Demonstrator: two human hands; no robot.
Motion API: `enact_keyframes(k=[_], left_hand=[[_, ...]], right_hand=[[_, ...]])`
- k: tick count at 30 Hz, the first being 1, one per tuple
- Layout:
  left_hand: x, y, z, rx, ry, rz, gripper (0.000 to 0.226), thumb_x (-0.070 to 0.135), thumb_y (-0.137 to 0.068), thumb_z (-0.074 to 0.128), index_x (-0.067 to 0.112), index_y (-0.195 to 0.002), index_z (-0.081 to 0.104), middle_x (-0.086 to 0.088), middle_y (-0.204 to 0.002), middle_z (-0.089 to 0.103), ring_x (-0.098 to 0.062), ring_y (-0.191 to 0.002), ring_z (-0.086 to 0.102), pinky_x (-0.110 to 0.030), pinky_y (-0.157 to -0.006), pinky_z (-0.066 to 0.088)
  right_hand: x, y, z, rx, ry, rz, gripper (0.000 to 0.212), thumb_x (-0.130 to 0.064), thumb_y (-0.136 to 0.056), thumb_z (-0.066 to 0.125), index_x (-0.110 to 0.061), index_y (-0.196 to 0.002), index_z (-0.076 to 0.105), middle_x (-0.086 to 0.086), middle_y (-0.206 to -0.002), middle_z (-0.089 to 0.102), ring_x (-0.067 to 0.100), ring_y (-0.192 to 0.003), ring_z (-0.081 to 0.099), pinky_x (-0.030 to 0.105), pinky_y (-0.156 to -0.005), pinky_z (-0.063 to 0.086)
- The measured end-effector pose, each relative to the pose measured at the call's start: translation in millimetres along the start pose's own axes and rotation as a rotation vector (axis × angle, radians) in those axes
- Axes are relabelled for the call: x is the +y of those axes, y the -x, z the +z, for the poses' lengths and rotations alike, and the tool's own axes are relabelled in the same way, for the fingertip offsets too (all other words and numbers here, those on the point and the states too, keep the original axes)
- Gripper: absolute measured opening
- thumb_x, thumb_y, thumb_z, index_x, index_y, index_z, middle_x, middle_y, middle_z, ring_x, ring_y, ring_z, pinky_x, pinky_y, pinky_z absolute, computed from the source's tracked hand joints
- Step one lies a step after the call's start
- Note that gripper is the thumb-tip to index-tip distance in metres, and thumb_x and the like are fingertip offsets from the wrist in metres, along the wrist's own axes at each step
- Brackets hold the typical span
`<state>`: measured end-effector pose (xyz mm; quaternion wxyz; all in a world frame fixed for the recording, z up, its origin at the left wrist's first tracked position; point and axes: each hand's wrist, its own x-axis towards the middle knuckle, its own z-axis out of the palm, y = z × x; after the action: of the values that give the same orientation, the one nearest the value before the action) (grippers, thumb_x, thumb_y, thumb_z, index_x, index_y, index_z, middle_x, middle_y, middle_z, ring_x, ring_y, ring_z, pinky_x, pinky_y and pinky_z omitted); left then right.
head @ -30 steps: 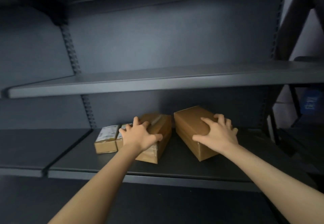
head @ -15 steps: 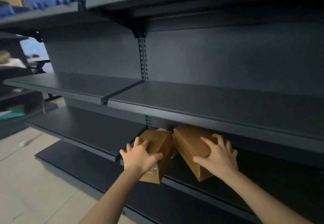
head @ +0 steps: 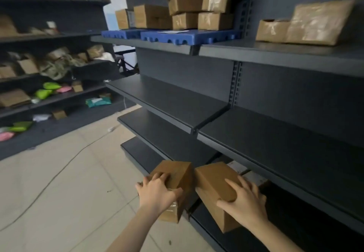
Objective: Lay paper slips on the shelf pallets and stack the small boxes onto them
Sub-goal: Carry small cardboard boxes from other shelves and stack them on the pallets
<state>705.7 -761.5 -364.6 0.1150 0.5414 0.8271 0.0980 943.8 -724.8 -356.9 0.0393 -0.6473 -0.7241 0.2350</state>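
The left grip [head: 157, 192] clamps one small box [head: 177, 173] from above and the right grip [head: 246, 202] a second small box [head: 214, 178], both at the low shelf's [head: 216, 232] edge, probably bound for the blue pallets [head: 189, 37] far overhead.

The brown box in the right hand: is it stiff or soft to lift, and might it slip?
Probably stiff: the box shows sharp, straight edges under the right hand. Likely light for its size, since one hand alone grips it. Its cardboard looks matte, so slipping seems unlikely.
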Motion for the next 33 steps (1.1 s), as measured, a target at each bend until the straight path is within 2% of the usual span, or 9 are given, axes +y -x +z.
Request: enact_keyframes(k=[7,14,17,22,29,33], left_hand=[[-55.6,-6.0,-105.0,0.072,0.000,-0.150,0.070,0.069,-0.066,0.045,0.037,-0.128,0.052,0.011,-0.137,0.051,-0.029,-0.122,0.039,-0.046,-0.100,0.027],[-88.1,-20.3,-205.1,0.104,-0.041,-0.262,0.064,0.065,-0.068,0.048,0.035,-0.125,0.055,0.008,-0.129,0.057,-0.029,-0.116,0.043,-0.041,-0.090,0.030],[-91.4,-28.8,-248.0,0.131,-0.031,-0.278,0.063,0.064,-0.069,0.049,0.035,-0.124,0.056,0.007,-0.127,0.058,-0.029,-0.115,0.044,-0.041,-0.089,0.029],[-81.1,-49.0,-322.6,0.195,-0.032,-0.259,0.064,0.065,-0.073,0.047,0.034,-0.128,0.053,0.003,-0.132,0.056,-0.029,-0.120,0.042,-0.045,-0.098,0.030],[-63.7,-96.6,-412.8,0.320,0.011,-0.246,0.063,0.066,-0.075,0.047,0.035,-0.129,0.052,0.001,-0.134,0.054,-0.034,-0.127,0.039,-0.050,-0.103,0.025],[-60.7,-136.0,-449.6,0.359,0.009,-0.229,0.064,0.069,-0.072,0.046,0.037,-0.127,0.054,0.002,-0.132,0.056,-0.033,-0.122,0.041,-0.053,-0.103,0.024]], right_hand=[[-118.0,-8.4,-32.7,0.020,0.022,-0.203,0.081,-0.069,-0.073,0.054,-0.042,-0.144,0.029,-0.007,-0.158,0.014,0.029,-0.144,0.009,0.057,-0.113,0.019],[-226.9,-19.9,-90.9,0.030,0.031,-0.314,0.079,-0.068,-0.074,0.054,-0.040,-0.144,0.030,-0.005,-0.158,0.016,0.030,-0.144,0.010,0.057,-0.113,0.019],[-261.2,-21.4,-121.3,0.031,0.037,-0.334,0.079,-0.068,-0.074,0.053,-0.039,-0.144,0.031,-0.004,-0.159,0.015,0.031,-0.144,0.008,0.059,-0.112,0.018],[-307.2,-24.7,-179.9,0.072,0.042,-0.375,0.078,-0.068,-0.074,0.052,-0.039,-0.143,0.032,-0.002,-0.157,0.018,0.033,-0.143,0.011,0.058,-0.111,0.019],[-366.5,-53.2,-267.1,0.162,-0.004,-0.421,0.078,-0.068,-0.073,0.051,-0.038,-0.142,0.033,-0.002,-0.156,0.022,0.033,-0.142,0.014,0.059,-0.110,0.019],[-398.5,-82.1,-301.2,0.210,-0.011,-0.423,0.077,-0.069,-0.074,0.051,-0.039,-0.143,0.033,-0.002,-0.157,0.020,0.033,-0.143,0.013,0.060,-0.110,0.017]])
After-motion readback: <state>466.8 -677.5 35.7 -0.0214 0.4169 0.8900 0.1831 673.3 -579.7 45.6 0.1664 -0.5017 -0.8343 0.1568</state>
